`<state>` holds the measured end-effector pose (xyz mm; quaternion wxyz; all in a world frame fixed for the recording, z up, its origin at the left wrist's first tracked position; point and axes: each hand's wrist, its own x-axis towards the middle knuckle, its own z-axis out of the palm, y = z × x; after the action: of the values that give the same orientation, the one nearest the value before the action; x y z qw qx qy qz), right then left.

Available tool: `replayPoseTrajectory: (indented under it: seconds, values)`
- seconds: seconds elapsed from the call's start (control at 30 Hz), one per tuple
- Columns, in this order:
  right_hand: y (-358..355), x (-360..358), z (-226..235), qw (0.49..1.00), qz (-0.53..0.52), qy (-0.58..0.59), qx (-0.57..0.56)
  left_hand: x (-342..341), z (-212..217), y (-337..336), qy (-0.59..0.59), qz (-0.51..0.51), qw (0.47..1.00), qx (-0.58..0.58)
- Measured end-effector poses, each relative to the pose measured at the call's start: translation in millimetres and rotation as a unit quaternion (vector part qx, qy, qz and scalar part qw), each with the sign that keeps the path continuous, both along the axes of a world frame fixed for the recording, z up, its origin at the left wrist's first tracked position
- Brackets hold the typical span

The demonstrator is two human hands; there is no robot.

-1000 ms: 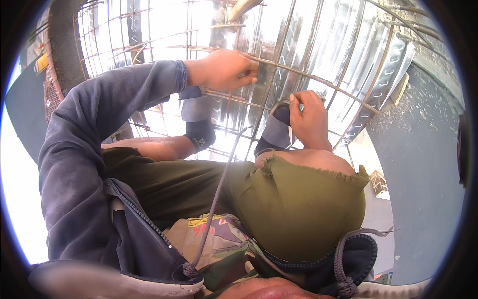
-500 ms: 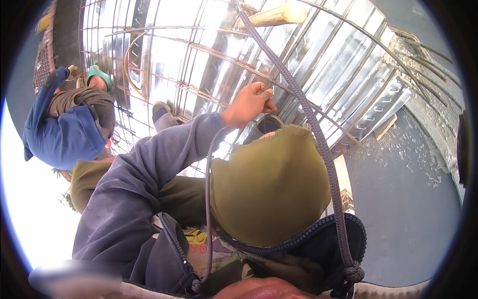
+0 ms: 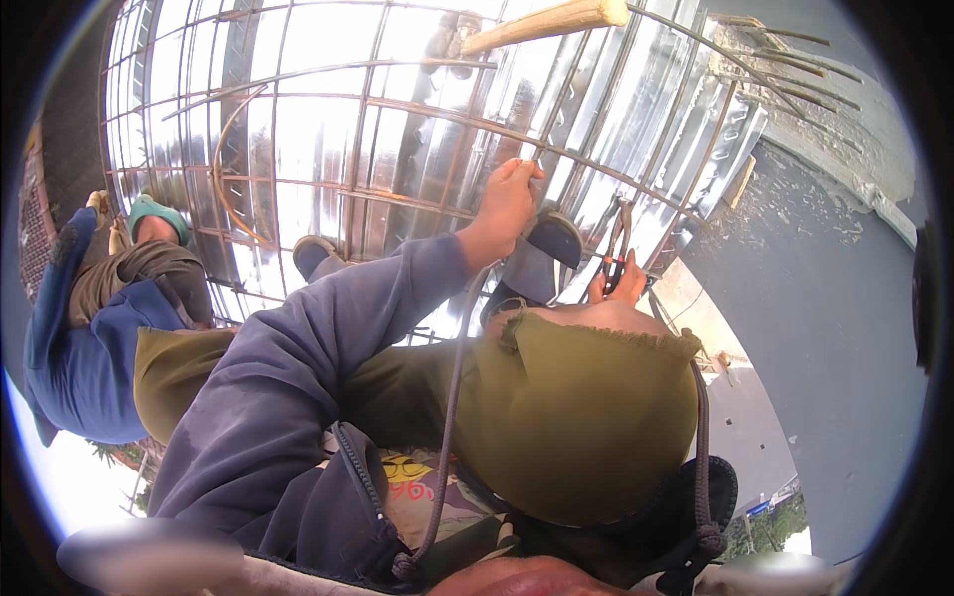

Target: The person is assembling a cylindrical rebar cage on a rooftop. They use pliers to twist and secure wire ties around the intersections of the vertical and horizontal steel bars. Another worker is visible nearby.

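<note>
My left hand [image 3: 508, 211] reaches over my bent knee, its fingers pinched together just beside a rusty reinforcing bar [image 3: 467, 121]. Whatever sits between those fingertips is too small to make out. Past the same knee, my right hand [image 3: 626, 284] is closed round pliers [image 3: 617, 240] with dark and orange handles. The jaws of the pliers point away from me, over the shiny metal decking [image 3: 581, 149] under the bar grid. One of my shoes [image 3: 555, 241] stands between the two hands.
A hammer [image 3: 547, 25] with a wooden handle lies across the far bars. A crouching co-worker in a blue top [image 3: 124, 338] is at the left. Bar ends [image 3: 795, 65] stick out of rough concrete at the right, beside a grey wall [image 3: 835, 328]. A cord [image 3: 457, 417] hangs before me.
My right hand has come into view with the pliers. My left hand has shifted slightly, its fingers still pinched. The hanging cord no longer crosses the work, and the view has turned.
</note>
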<state>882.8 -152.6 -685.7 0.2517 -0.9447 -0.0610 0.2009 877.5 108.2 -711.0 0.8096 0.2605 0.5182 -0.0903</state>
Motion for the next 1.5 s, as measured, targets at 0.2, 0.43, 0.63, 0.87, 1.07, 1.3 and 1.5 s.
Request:
replayPoseTrajectory:
  seconds: [0.2,0.43,0.63,0.87,1.07,1.3,1.5]
  values:
    - [-3,4,-6,0.998,0.046,-0.02,-0.046,4,-14,-11,0.026,0.11,0.992,-0.051]
    - [28,65,108,0.957,0.216,0.08,-0.177,9,2,-10,0.059,0.085,0.988,-0.111]
    - [91,167,180,0.849,0.392,-0.082,-0.345,-6,-10,9,0.017,0.065,0.996,-0.05]
    - [201,173,167,0.783,0.516,-0.046,-0.345,-9,2,8,0.012,0.069,0.997,-0.038]
    - [226,131,117,0.706,0.586,-0.012,-0.398,-17,10,12,0.01,0.025,0.999,-0.043]
    - [242,106,108,0.673,0.593,-0.051,-0.439,-7,10,-7,0.017,0.071,0.997,-0.039]
    - [269,87,119,0.614,0.597,-0.065,-0.512,0,8,-17,0.032,0.098,0.994,-0.034]
